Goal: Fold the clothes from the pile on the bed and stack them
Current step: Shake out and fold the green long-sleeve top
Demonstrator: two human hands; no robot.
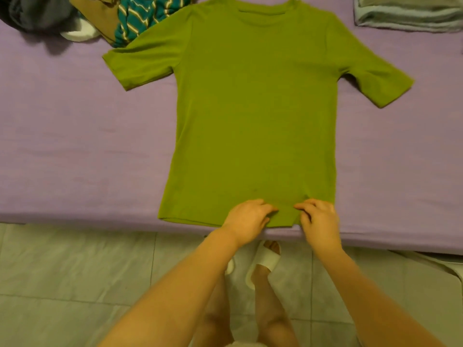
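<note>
Green T-shirt [250,116] spread flat on the bed [62,146], neckline away from the fingers, both sleeves out; no fold is made yet, by this view. Left hand [246,219] and right hand [319,221] sit side by side at the near hem, fingers [265,207] curled and seemingly pinching the hem fabric. Far beyond the left fingers lies the unfolded pile [100,18]; far beyond the right fingers, a folded stack [406,15], suggesting part of the work is finished. No containers are visible.
</note>
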